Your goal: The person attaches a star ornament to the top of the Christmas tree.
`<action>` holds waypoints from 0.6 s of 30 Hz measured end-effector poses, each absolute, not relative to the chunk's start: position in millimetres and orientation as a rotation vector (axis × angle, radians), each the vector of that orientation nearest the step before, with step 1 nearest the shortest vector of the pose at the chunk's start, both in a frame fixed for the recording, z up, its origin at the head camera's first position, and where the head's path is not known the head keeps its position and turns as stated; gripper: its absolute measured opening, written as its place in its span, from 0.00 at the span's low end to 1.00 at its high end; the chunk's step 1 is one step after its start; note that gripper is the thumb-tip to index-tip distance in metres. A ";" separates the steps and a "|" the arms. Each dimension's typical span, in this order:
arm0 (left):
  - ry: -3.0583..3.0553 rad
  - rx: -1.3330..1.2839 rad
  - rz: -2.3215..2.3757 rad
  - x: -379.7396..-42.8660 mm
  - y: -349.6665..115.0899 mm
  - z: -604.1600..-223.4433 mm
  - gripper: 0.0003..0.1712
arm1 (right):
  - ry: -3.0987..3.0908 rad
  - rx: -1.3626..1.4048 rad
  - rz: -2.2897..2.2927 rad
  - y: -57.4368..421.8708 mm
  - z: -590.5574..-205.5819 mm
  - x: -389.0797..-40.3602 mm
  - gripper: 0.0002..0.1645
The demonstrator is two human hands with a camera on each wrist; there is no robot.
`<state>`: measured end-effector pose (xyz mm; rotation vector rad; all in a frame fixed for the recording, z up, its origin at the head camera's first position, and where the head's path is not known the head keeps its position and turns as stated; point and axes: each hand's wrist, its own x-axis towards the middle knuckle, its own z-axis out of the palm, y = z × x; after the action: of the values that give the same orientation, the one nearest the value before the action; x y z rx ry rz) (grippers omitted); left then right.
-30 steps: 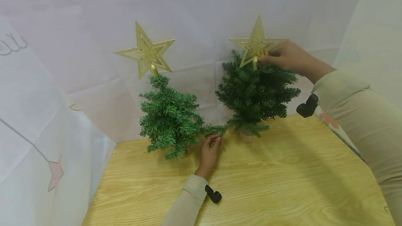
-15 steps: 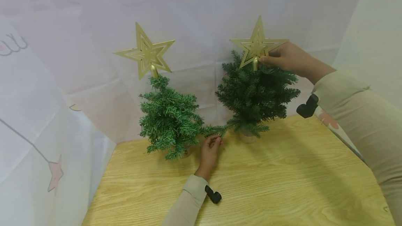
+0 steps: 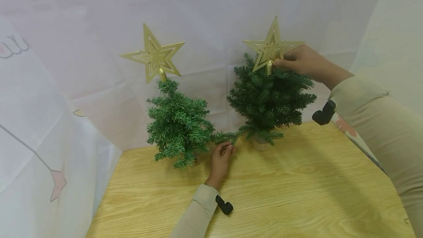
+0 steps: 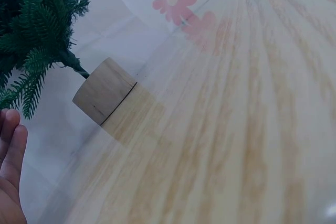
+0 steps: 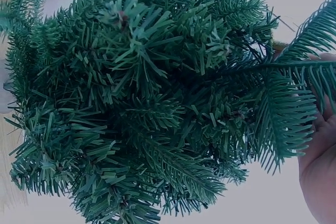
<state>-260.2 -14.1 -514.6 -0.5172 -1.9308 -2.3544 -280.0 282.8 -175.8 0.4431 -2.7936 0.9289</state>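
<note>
Two small artificial Christmas trees stand side by side. My right hand (image 3: 305, 61) pinches the gold star tree topper (image 3: 271, 47) by its lower right part, above the dark green tree (image 3: 264, 98). In the right wrist view, needles partly hide that hand. Loosely curled, my left hand (image 3: 220, 161) lies low between the trees, its fingertips close beside a low branch (image 4: 34, 85) of the dark tree; whether they touch is unclear. On top of the lighter green tree (image 3: 178, 124) sits another gold star tree topper (image 3: 153, 56), tilted left.
Both trees stand on a wood-grain table (image 3: 264, 197) near its back edge. The dark tree has a round wooden base (image 4: 105, 90). A pale printed cloth (image 3: 198, 10) hangs behind and at the sides.
The star in my right hand has shifted very slightly to the right. My left hand and both trees have stayed in place.
</note>
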 end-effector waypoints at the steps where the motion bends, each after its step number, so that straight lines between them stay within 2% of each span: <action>1: -1.933 -0.518 -2.350 -259.9 -14.0 -514.5 0.15 | -2.792 0.442 0.942 282.8 -176.1 -280.0 0.30; 18: -1.943 -0.506 -2.347 -262.0 -14.0 -517.7 0.16 | -2.777 0.443 1.043 279.5 -176.8 -281.0 0.30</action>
<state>-262.0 -14.0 -517.7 -0.5057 -1.9430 -2.3470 -281.0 279.5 -176.8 0.4429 -2.7773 1.0427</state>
